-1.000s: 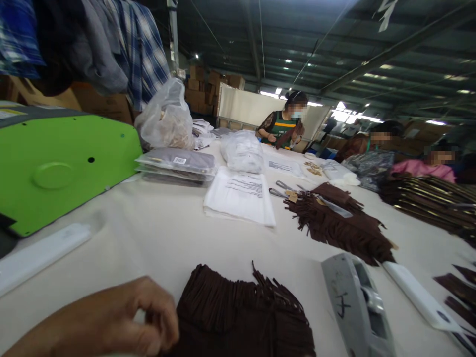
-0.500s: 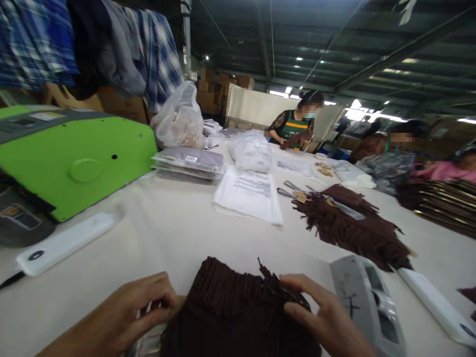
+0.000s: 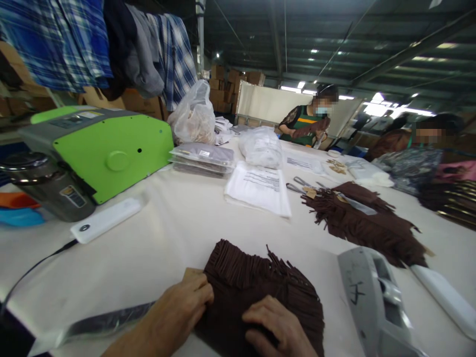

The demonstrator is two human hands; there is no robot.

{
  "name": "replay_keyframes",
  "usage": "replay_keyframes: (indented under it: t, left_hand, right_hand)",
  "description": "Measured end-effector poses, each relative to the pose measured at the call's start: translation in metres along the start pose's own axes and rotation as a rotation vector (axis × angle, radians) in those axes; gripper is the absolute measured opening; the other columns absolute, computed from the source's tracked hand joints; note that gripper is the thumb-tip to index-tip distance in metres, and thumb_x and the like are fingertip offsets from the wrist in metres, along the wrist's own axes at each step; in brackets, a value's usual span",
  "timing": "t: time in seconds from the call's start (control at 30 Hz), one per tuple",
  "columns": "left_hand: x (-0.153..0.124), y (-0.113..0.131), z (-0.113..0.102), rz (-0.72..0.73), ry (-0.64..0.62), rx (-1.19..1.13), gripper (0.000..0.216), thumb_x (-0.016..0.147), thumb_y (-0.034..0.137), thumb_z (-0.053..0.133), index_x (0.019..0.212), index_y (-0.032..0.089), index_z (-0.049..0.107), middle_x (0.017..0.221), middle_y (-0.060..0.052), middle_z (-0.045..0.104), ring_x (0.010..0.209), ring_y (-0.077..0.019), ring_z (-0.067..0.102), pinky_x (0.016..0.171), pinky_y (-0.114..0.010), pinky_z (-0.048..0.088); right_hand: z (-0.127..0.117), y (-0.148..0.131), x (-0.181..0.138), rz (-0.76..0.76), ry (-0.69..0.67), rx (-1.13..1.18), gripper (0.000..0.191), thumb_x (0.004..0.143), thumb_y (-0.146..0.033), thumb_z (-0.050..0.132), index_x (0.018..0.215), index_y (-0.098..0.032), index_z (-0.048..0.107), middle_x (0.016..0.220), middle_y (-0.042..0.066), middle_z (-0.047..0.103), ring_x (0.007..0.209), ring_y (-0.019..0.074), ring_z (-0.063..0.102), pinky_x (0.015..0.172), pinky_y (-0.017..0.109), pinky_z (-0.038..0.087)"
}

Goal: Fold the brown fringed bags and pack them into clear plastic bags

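Observation:
A dark brown fringed garment (image 3: 256,292), gathered along its top edge, lies folded on the table in front of me. My left hand (image 3: 182,305) is closed on its left edge, fingers curled over the fabric. A small tan piece, perhaps a tag, shows just above those fingers. On the lower middle of the garment rests my right hand (image 3: 278,325), its fingers bent and the thumb apart from them, with dark cloth in the gap. Loose fringe strands stick up at the top right of the garment. A clear plastic sleeve (image 3: 107,320) lies left of my left forearm.
A grey tape dispenser (image 3: 362,297) stands right of the garment. More brown fringed pieces (image 3: 368,223) lie beyond, near scissors (image 3: 295,186). Printed white bags (image 3: 258,191) sit mid-table. Left are a green machine (image 3: 122,153), a dark bottle (image 3: 48,183) and a white device (image 3: 106,220). Co-workers sit across.
My right hand has left the garment's upper right fringe and moved down and left onto its middle. My left hand has shifted right with the edge. The view has turned slightly left.

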State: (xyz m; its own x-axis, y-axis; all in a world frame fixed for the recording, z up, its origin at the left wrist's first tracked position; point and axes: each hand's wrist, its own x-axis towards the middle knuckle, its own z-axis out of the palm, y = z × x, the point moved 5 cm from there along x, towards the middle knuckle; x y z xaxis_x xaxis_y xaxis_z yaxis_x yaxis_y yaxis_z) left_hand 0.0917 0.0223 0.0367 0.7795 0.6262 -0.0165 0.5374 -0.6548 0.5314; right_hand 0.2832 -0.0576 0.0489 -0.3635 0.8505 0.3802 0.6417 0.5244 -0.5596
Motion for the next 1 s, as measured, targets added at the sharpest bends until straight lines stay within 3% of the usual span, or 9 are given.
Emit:
replay_keyframes:
  t: [0.13, 0.2, 0.37, 0.43, 0.6, 0.8, 0.9, 1.0]
  left_hand:
    - [0.004, 0.031, 0.0, 0.045, -0.094, -0.178, 0.041, 0.073, -0.001, 0.053, 0.103, 0.027, 0.058, 0.107, 0.001, 0.061, 0.096, -0.0155, 0.058, 0.085, -0.024, 0.045]
    - [0.001, 0.037, -0.011, 0.102, -0.051, -0.301, 0.048, 0.079, 0.004, 0.053, 0.118, 0.032, 0.054, 0.116, 0.002, 0.06, 0.101, -0.0137, 0.058, 0.089, -0.022, 0.044]
    - [-0.02, -0.002, -0.04, -0.049, 0.218, -0.275, 0.02, 0.095, 0.024, 0.044, 0.108, 0.028, 0.059, 0.1, 0.0, 0.065, 0.094, -0.0148, 0.061, 0.082, -0.022, 0.048]
    - [-0.027, -0.01, -0.037, -0.036, 0.272, -0.145, 0.02, 0.092, 0.02, 0.047, 0.105, 0.027, 0.06, 0.101, -0.001, 0.066, 0.096, -0.0168, 0.061, 0.085, -0.025, 0.049]
    - [-0.035, 0.002, 0.002, 0.125, 0.256, 0.1, 0.034, 0.083, 0.006, 0.047, 0.105, 0.029, 0.061, 0.101, -0.001, 0.068, 0.092, -0.018, 0.063, 0.086, -0.028, 0.051]
    - [-0.023, -0.002, 0.001, 0.031, 0.373, 0.105, 0.028, 0.086, 0.012, 0.046, 0.105, 0.027, 0.062, 0.102, -0.003, 0.067, 0.098, -0.0194, 0.062, 0.088, -0.03, 0.052]
    - [-0.011, -0.001, 0.004, 0.055, 0.318, 0.083, 0.029, 0.083, 0.009, 0.044, 0.096, 0.026, 0.064, 0.095, -0.004, 0.068, 0.093, -0.0202, 0.064, 0.084, -0.031, 0.055]
    - [-0.008, -0.005, 0.007, 0.142, 0.325, 0.078, 0.032, 0.082, 0.009, 0.045, 0.1, 0.029, 0.062, 0.095, -0.003, 0.069, 0.09, -0.0196, 0.067, 0.081, -0.029, 0.057]
  right_hand:
    - [-0.004, 0.0, -0.009, 0.006, 0.015, 0.038, 0.019, 0.087, -0.019, 0.063, 0.104, -0.024, 0.061, 0.093, 0.002, 0.072, 0.084, 0.0148, 0.068, 0.075, 0.022, 0.054]
    - [-0.005, -0.002, -0.014, -0.01, 0.028, 0.037, 0.019, 0.088, -0.021, 0.062, 0.106, -0.024, 0.06, 0.093, 0.002, 0.072, 0.084, 0.0147, 0.068, 0.074, 0.022, 0.054]
    - [0.001, -0.016, -0.011, -0.062, 0.05, 0.026, 0.013, 0.091, -0.021, 0.059, 0.103, -0.025, 0.06, 0.089, 0.001, 0.072, 0.08, 0.0136, 0.067, 0.071, 0.022, 0.054]
    - [0.007, -0.027, -0.001, -0.111, 0.087, -0.018, 0.016, 0.09, -0.022, 0.059, 0.105, -0.024, 0.06, 0.094, 0.003, 0.072, 0.084, 0.0148, 0.067, 0.073, 0.024, 0.054]
    - [0.026, -0.048, 0.026, -0.201, 0.168, -0.23, 0.027, 0.089, -0.023, 0.058, 0.116, -0.023, 0.058, 0.112, 0.005, 0.07, 0.097, 0.0205, 0.064, 0.081, 0.032, 0.051]
    - [0.04, -0.029, 0.03, 0.188, 0.192, -0.3, 0.017, 0.077, -0.022, 0.07, 0.092, -0.022, 0.063, 0.091, 0.003, 0.067, 0.085, 0.0231, 0.059, 0.077, 0.037, 0.046]
    - [0.054, -0.024, 0.038, 0.173, 0.185, -0.463, 0.009, 0.075, -0.018, 0.069, 0.075, -0.021, 0.061, 0.079, 0.003, 0.063, 0.078, 0.0229, 0.057, 0.07, 0.036, 0.045]
    - [0.059, -0.017, 0.046, 0.138, 0.238, -0.584, 0.012, 0.078, -0.016, 0.064, 0.069, -0.02, 0.058, 0.072, 0.002, 0.061, 0.071, 0.0206, 0.056, 0.066, 0.034, 0.043]
